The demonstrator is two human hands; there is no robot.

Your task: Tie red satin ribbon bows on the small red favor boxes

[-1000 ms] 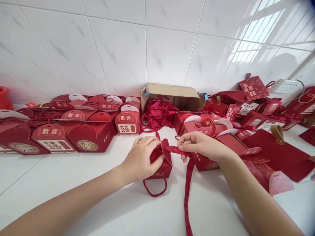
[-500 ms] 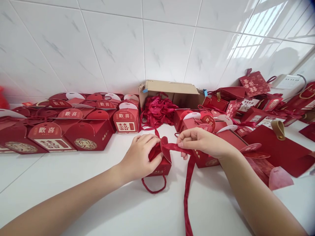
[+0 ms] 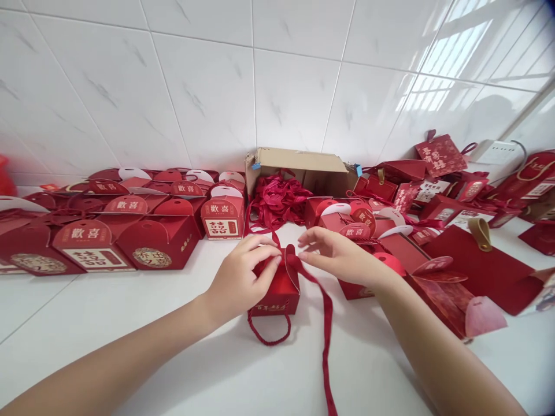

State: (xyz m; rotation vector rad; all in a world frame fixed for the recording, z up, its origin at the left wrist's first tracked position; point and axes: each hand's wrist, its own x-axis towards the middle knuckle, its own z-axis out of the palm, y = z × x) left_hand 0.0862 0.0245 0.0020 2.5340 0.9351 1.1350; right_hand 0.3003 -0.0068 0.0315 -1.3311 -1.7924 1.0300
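Working at a white counter [image 3: 130, 312] below a tiled wall [image 3: 295, 86], a person handles a small red box [image 3: 280, 292] at near centre, between rows of boxes [image 3: 160, 240] at left and a loose heap [image 3: 433, 196] at right. A carton [image 3: 303, 162] spilling ribbons [image 3: 280, 199] lies far centre. The left hand [image 3: 238, 280] pinches the box's top flaps together. The right hand [image 3: 336, 254] stretches its fingers to the ribbon [image 3: 325, 323] at the box top; whether they grip it cannot be told. A cord handle [image 3: 269, 338] loops below the box. The thin card looks light and easily creased, best held at its folded top. The ribbon looks soft and slippery, best taken close to the box.
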